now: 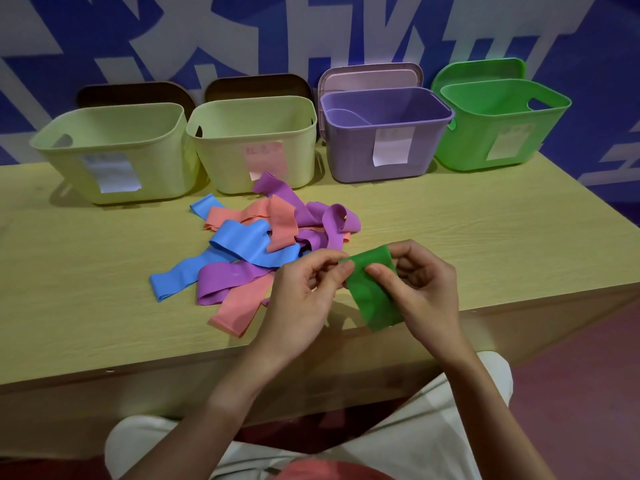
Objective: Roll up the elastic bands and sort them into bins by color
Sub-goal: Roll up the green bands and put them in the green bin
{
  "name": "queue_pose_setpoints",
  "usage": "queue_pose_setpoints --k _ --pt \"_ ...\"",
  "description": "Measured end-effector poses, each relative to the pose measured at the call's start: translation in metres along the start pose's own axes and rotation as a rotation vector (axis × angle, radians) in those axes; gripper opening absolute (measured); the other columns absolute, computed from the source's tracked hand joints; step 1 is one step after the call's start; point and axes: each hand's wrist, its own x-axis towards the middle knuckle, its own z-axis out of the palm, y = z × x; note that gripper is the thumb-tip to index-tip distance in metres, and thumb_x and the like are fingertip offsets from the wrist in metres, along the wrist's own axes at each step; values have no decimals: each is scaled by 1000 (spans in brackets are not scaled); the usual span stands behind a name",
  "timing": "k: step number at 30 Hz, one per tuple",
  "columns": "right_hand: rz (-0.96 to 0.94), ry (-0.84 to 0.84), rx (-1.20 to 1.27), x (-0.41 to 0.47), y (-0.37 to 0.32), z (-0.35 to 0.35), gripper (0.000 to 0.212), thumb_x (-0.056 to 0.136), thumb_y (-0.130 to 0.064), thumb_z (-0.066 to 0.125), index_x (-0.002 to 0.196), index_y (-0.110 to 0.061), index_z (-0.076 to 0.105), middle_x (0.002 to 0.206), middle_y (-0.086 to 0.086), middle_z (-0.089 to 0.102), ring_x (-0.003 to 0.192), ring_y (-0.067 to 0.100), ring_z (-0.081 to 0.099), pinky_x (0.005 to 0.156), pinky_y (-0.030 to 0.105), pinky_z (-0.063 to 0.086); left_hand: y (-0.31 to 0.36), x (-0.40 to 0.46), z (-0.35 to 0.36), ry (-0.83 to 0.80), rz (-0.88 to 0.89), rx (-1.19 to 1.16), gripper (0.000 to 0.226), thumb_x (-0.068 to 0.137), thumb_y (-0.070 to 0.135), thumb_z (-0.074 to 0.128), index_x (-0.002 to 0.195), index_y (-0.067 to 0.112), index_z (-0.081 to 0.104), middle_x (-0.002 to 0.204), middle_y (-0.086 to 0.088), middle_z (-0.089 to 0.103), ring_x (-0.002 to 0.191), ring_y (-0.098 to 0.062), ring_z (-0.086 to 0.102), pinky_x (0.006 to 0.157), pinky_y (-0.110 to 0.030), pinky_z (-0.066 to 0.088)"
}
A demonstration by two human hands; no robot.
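A green elastic band [372,292] hangs over the table's front edge, its top end folded over. My left hand [304,292] pinches that top end from the left, and my right hand [420,289] pinches it from the right, thumb on the band's face. A loose pile of bands lies behind my hands: blue [249,242], purple [225,277] and salmon [239,308]. Four bins stand in a row at the back: two pale yellow [114,133] [252,126], a purple bin [384,116] and a green bin [502,109].
The light wooden table [485,230] ends near my hands, with my knees under its front edge. Paper labels hang on each bin's front. Lids lean against the blue patterned wall behind the bins. Bare table surface lies left and right of the pile.
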Motion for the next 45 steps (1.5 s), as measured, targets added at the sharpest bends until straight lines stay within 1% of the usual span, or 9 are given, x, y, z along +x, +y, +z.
queue_pose_setpoints --k 5,13,17,22,26,30,35,38,45 --pt "-2 -35 6 -4 4 -1 32 80 -21 73 110 -21 65 96 13 69 87 28 68 80 33 56 -1 4 0 58 21 -2 14 93 20 54 84 23 65 57 17 56 57 2 49 59 -11 38" --pt "24 -44 -1 -1 3 2 15 85 -8 66 96 -18 62 88 1 71 83 12 68 72 23 52 -7 2 8 66 -160 -178 52 94 40 51 65 -2 48 55 0 44 55 -11 39 60 -29 34" --pt "28 -31 -4 -1 4 0 11 85 -9 67 94 -14 63 87 3 71 82 13 68 72 24 53 -6 4 4 12 -91 -36 43 94 44 48 68 12 57 58 5 50 57 -5 44 59 -27 37" --pt "35 -21 0 1 3 0 11 83 -11 67 93 -10 63 85 4 71 79 11 67 71 21 52 -11 1 -3 14 116 198 30 91 41 52 99 15 65 85 5 64 81 -14 60 70 -30 49" --pt "43 -18 28 -2 3 3 16 84 -15 68 99 -14 63 86 10 71 77 17 68 68 27 54 -10 2 0 97 149 225 25 91 31 54 97 13 69 81 12 65 76 -6 60 66 -23 47" --pt "-1 -59 -14 -5 2 4 31 87 -21 67 116 -29 57 75 26 63 70 43 61 60 46 49 -3 5 0 94 91 101 23 97 23 49 78 23 62 61 17 56 61 0 51 60 -13 38" --pt "-47 -86 -58 -3 -6 6 33 92 -10 61 122 -21 58 81 20 67 72 34 64 59 40 48 3 4 5 100 -106 -191 39 98 19 44 66 -2 50 51 8 44 51 -3 41 54 -11 38" --pt "-55 -80 -52 -2 -9 10 27 92 -8 60 116 -19 59 87 10 71 78 18 69 65 35 53 6 4 7 121 -158 -272 36 99 16 43 68 0 51 51 1 42 47 -3 40 52 -9 39" --pt "-31 -63 -40 3 -7 5 14 89 -9 62 100 -18 59 83 -2 72 74 9 67 63 23 51 3 4 -1 -44 -80 -12 46 95 43 38 67 10 55 55 6 53 54 -4 47 57 -20 38"
